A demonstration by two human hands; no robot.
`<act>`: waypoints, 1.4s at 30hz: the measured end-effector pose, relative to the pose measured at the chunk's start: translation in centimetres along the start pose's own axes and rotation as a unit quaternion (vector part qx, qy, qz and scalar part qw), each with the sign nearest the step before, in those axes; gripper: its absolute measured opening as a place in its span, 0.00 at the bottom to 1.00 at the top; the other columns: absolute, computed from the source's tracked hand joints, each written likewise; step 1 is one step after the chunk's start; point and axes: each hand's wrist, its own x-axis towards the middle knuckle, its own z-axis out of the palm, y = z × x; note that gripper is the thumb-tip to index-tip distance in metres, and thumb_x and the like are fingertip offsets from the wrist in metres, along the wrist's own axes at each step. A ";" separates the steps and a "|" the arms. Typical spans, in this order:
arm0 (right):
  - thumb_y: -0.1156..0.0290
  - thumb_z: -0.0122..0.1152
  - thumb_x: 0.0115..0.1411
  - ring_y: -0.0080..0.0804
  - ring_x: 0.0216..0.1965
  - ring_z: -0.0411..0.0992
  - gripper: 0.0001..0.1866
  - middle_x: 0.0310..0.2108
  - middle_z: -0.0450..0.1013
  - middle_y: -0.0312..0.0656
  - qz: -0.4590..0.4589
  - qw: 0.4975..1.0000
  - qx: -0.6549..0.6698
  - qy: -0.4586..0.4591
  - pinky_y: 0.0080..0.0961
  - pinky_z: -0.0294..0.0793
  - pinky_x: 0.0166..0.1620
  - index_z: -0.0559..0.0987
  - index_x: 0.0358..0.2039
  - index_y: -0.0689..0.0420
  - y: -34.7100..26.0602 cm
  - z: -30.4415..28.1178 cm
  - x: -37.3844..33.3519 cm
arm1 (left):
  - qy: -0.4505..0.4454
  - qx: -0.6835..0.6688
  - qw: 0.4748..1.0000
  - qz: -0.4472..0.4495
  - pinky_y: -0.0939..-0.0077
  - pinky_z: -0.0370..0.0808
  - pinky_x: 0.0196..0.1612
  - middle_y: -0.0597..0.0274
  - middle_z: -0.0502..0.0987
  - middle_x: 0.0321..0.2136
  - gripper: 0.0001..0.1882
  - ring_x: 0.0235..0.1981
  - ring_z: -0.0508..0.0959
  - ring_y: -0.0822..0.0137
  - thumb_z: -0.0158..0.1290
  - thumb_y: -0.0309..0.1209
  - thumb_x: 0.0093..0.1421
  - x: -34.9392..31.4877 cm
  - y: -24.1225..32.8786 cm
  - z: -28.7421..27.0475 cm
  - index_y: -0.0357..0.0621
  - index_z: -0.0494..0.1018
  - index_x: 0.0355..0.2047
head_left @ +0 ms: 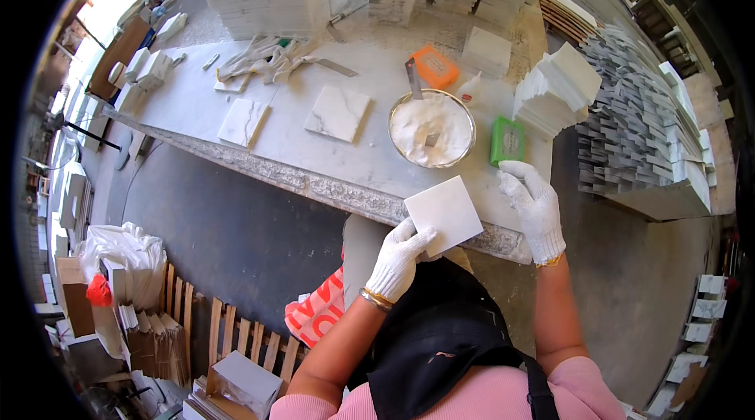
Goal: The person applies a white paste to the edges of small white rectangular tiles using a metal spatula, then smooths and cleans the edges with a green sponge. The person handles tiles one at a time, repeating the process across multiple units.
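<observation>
My left hand (397, 261), in a white knit glove, grips a plain white square tile (447, 214) by its lower left edge, in front of the worktable edge. My right hand (533, 204), gloved the same way, is raised at the table's right end with fingers loosely curved and apart, nothing seen in them. It is just below a green block (507, 142); whether the fingertips touch it I cannot tell. Left of that block stands a metal bowl of white powder or paste (417, 117). A scraper (413, 79) leans at its far rim, and a small grey piece (432, 139) lies in it.
On the stone worktable (291, 141) lie two veined tiles (338, 113), spare gloves (271, 60), a flat metal blade (338, 68), an orange block (434, 67) and a small bottle (470, 90). White tile stacks (554, 93) stand at the right. Beyond them is a pile of grey strips (637, 121).
</observation>
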 end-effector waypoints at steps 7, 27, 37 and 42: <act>0.58 0.71 0.56 0.34 0.37 0.78 0.26 0.41 0.79 0.46 -0.140 0.959 -0.233 -0.082 0.29 0.77 0.42 0.79 0.54 0.52 -5.8 4.6 5.1 | -0.008 0.021 1.000 -0.011 0.76 0.78 0.41 0.66 0.80 0.45 0.25 0.41 0.80 0.72 0.57 0.38 0.65 0.3 0.8 0.4 0.42 0.71 0.59; 0.66 0.60 0.64 0.21 0.34 0.78 0.20 0.36 0.81 0.40 0.072 0.966 0.147 -0.199 0.13 0.72 0.31 0.79 0.54 0.62 -0.5 -0.9 5.2 | -0.046 0.045 0.997 -0.048 0.79 0.76 0.37 0.65 0.80 0.38 0.20 0.33 0.77 0.75 0.57 0.37 0.65 1.5 1.3 -0.9 0.39 0.74 0.52; 0.69 0.61 0.64 0.15 0.25 0.71 0.18 0.29 0.77 0.33 0.108 0.984 0.087 -0.111 0.13 0.69 0.29 0.80 0.54 0.57 -0.8 0.9 5.7 | -0.045 0.048 0.997 -0.050 0.77 0.78 0.39 0.64 0.80 0.40 0.20 0.34 0.78 0.73 0.58 0.37 0.64 1.6 1.1 -1.2 0.39 0.74 0.53; 0.69 0.61 0.63 0.15 0.24 0.69 0.16 0.30 0.76 0.33 0.119 0.985 0.087 -0.091 0.15 0.70 0.29 0.81 0.51 0.58 0.3 2.5 6.5 | -0.046 0.036 0.997 -0.049 0.77 0.78 0.39 0.63 0.80 0.41 0.21 0.36 0.79 0.72 0.58 0.37 0.64 1.5 1.1 -1.1 0.38 0.74 0.53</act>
